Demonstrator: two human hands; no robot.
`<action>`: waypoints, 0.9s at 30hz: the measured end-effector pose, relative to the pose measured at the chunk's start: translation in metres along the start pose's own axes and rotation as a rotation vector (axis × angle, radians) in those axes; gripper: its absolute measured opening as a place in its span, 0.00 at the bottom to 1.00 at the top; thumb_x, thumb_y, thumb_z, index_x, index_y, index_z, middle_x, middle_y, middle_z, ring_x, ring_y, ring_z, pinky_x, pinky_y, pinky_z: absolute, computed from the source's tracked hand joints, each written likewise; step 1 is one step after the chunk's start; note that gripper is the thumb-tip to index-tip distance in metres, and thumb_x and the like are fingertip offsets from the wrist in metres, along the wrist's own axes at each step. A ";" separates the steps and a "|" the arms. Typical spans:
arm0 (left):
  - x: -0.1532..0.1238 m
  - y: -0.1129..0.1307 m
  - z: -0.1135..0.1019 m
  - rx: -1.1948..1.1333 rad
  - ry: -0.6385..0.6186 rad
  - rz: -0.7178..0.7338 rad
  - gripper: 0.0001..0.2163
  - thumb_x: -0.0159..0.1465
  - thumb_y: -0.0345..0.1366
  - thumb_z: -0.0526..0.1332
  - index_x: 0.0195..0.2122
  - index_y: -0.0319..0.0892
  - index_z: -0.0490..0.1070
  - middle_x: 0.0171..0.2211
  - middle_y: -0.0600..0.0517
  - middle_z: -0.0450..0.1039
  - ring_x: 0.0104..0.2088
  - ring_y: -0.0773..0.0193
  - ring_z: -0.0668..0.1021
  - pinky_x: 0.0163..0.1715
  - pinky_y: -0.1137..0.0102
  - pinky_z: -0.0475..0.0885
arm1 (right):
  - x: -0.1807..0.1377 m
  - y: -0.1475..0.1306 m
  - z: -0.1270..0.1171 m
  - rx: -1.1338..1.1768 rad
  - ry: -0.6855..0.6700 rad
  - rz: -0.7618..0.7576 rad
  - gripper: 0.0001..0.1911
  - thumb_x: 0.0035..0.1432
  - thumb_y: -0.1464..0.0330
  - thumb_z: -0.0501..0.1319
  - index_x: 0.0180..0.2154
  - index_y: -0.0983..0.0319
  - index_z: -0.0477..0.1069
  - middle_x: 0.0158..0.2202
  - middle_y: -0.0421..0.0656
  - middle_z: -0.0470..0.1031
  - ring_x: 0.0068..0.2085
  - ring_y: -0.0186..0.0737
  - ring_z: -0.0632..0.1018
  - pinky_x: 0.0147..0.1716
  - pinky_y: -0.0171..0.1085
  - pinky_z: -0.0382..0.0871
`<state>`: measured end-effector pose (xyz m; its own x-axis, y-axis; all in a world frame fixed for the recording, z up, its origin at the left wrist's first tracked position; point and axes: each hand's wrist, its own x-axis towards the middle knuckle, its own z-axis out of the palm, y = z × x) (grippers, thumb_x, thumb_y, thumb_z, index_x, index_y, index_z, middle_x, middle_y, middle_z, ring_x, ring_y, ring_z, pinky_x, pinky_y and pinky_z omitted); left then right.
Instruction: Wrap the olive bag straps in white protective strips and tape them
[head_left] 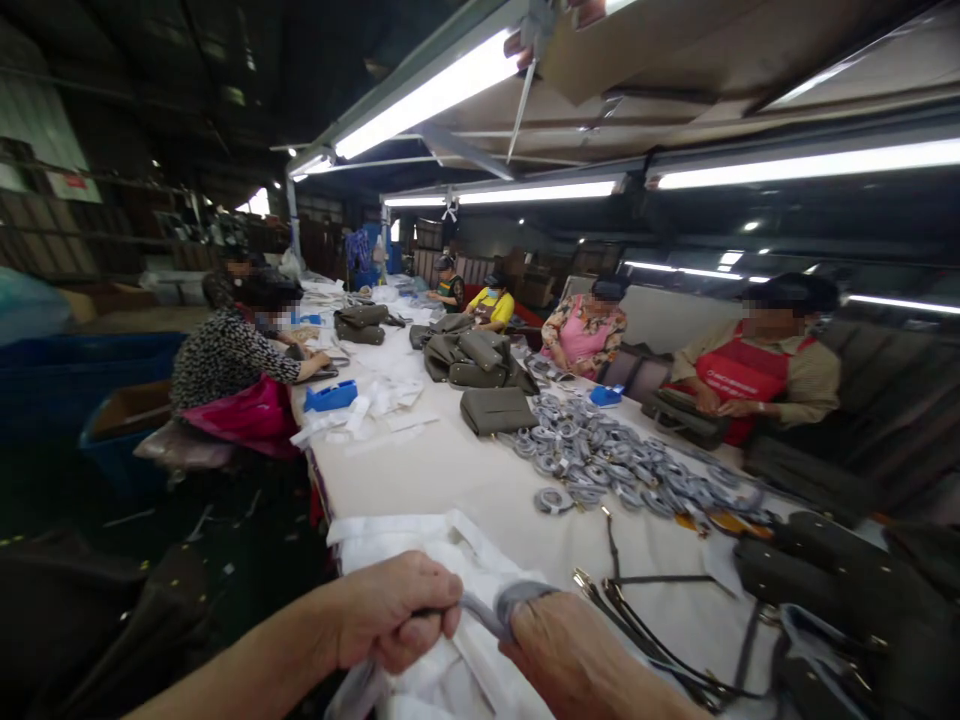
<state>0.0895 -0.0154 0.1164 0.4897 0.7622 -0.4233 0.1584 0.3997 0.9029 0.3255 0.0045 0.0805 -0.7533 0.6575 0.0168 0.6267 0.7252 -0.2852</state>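
Close in front of me, my left hand (409, 608) is closed in a fist around a grey strap (480, 608). The strap runs across to my right hand (559, 640), where a loop of it lies around the fingers. That hand is closed too, though its fingertips are hidden behind its back. A tail of the strap hangs below my left fist. Under both hands lies a pile of white sheets (375, 530). Ahead and to the right is a heap of coiled grey straps (622, 455), one coil (553, 501) lying apart at its near edge.
Dark straps with metal clips (622, 595) and dark bags (840, 570) lie at the right. A folded dark bag (496, 411) and blue tape dispensers (331, 396) sit on the long white table (420, 470). Several people (757, 370) work along both sides; lamps hang overhead.
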 end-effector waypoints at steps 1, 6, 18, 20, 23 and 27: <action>0.003 0.001 -0.009 0.118 0.042 0.040 0.17 0.52 0.52 0.59 0.20 0.44 0.66 0.07 0.62 0.52 0.09 0.72 0.51 0.10 0.74 0.48 | -0.002 -0.002 0.002 0.172 -0.037 0.019 0.16 0.67 0.61 0.52 0.28 0.60 0.66 0.25 0.40 0.70 0.24 0.36 0.66 0.26 0.35 0.56; 0.001 -0.007 -0.027 0.340 0.422 0.363 0.10 0.58 0.38 0.57 0.32 0.42 0.77 0.36 0.49 0.79 0.41 0.59 0.77 0.47 0.67 0.70 | -0.006 -0.023 -0.006 1.265 -0.264 0.219 0.28 0.67 0.48 0.47 0.25 0.61 0.66 0.19 0.38 0.65 0.23 0.33 0.64 0.27 0.33 0.60; 0.038 -0.069 0.060 0.099 0.661 0.693 0.20 0.69 0.52 0.47 0.38 0.44 0.72 0.36 0.45 0.76 0.37 0.55 0.76 0.43 0.63 0.71 | 0.022 -0.058 -0.054 2.169 -0.273 0.298 0.17 0.60 0.57 0.65 0.33 0.66 0.71 0.20 0.34 0.66 0.20 0.25 0.65 0.35 0.30 0.75; 0.042 -0.068 0.053 0.142 0.656 0.703 0.21 0.68 0.54 0.47 0.33 0.44 0.71 0.28 0.49 0.71 0.31 0.59 0.72 0.36 0.66 0.69 | 0.023 -0.054 -0.071 2.217 -0.207 0.236 0.14 0.59 0.61 0.67 0.36 0.67 0.72 0.25 0.35 0.68 0.23 0.25 0.69 0.42 0.32 0.75; 0.042 -0.072 0.047 0.113 0.576 0.631 0.23 0.67 0.57 0.48 0.32 0.43 0.70 0.21 0.55 0.63 0.24 0.64 0.66 0.27 0.69 0.62 | 0.025 -0.048 -0.084 2.141 0.057 0.124 0.12 0.59 0.64 0.67 0.38 0.66 0.72 0.30 0.36 0.71 0.28 0.26 0.73 0.52 0.37 0.72; 0.036 -0.074 0.057 -0.131 0.355 0.508 0.26 0.61 0.62 0.54 0.29 0.40 0.69 0.16 0.58 0.60 0.18 0.69 0.62 0.20 0.72 0.56 | 0.029 -0.044 -0.077 1.765 0.436 -0.009 0.12 0.61 0.60 0.64 0.39 0.62 0.71 0.32 0.37 0.72 0.29 0.29 0.74 0.59 0.46 0.67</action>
<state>0.1443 -0.0465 0.0389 0.1580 0.9868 0.0361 -0.1362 -0.0144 0.9906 0.2914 0.0076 0.1675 -0.4730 0.8658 0.1631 -0.5185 -0.1239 -0.8461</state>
